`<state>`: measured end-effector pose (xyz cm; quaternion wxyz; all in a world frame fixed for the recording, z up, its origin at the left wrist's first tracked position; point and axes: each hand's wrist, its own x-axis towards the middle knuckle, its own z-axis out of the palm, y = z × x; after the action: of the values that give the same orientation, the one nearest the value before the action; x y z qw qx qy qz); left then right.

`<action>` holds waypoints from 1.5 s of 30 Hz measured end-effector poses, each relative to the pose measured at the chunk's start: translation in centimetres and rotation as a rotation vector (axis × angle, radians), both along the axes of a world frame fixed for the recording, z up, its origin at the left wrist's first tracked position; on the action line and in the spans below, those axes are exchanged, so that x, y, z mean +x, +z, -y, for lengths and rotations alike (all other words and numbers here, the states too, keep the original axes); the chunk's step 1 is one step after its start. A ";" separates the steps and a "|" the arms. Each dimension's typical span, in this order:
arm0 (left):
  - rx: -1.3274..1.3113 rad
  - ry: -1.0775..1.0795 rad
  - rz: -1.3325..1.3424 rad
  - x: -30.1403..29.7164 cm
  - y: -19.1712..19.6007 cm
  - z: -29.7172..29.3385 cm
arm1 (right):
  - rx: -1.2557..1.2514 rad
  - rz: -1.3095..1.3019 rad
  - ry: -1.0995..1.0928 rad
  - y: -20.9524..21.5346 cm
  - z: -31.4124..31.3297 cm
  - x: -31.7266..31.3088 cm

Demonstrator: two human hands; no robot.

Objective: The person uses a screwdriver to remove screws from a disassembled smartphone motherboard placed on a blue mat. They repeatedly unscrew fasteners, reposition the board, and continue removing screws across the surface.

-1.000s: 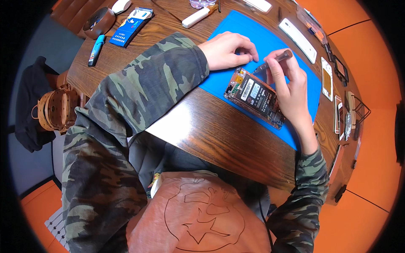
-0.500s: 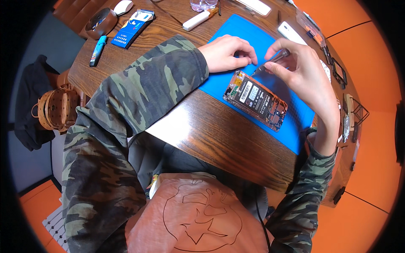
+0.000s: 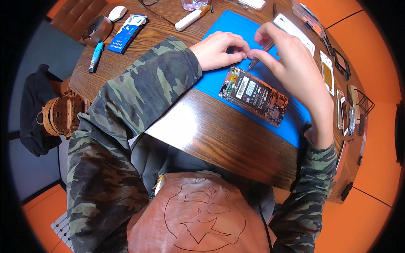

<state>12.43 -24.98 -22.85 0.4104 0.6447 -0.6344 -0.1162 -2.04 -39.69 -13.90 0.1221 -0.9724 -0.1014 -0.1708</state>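
Note:
An opened smartphone (image 3: 253,95) lies on a blue mat (image 3: 225,23), its black battery and reddish-brown circuit board exposed. Just beyond its upper left end is my left hand (image 3: 221,50), thumb and forefinger pinched together; whatever sits between them is too small or hidden to name. My right hand (image 3: 291,63) arches over the phone's far side, closed around a slim grey pointed tool (image 3: 253,63). The tool's tip points down near the phone's top edge, close to my left fingertips. Most of its shaft is covered by my fingers.
A white phone back (image 3: 294,31) lies beyond my right hand, with several phone parts along the table's right edge. Left of the mat are a white-handled tool (image 3: 192,18), a blue cigarette pack (image 3: 128,33), a turquoise lighter (image 3: 96,57) and a brown round bowl (image 3: 97,30).
My right hand has tipped over, bringing its fingertips against my left fingers, and the tool's grey end is now hidden. The whole view has shifted slightly.

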 end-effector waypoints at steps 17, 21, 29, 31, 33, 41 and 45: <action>0.026 -0.008 -0.029 0.0 0.1 0.0 | 0.167 -0.162 0.101 1.1 0.3 -0.2; 0.026 0.029 0.012 -0.2 0.1 -0.1 | 0.116 -0.063 0.115 0.1 0.0 0.0; 0.052 0.024 -0.003 -0.2 0.3 -0.2 | 0.209 -0.100 0.162 0.6 0.3 0.1; 0.044 0.029 0.018 -0.2 0.3 -0.2 | 0.286 -0.131 0.125 0.1 0.0 0.3; 0.006 0.074 0.039 -0.2 0.1 -0.1 | 0.293 -0.139 0.083 -0.2 -0.2 0.4; -0.064 0.035 0.034 -0.1 -0.3 0.0 | 0.312 -0.153 0.243 0.3 1.0 0.8; 0.019 0.033 -0.030 0.0 -0.1 -0.1 | 0.293 -0.222 0.044 -0.3 0.7 1.0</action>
<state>12.42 -24.90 -22.91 0.4157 0.6569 -0.6165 -0.1250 -1.06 -40.42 -14.15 0.2765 -0.9547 -0.0826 -0.0726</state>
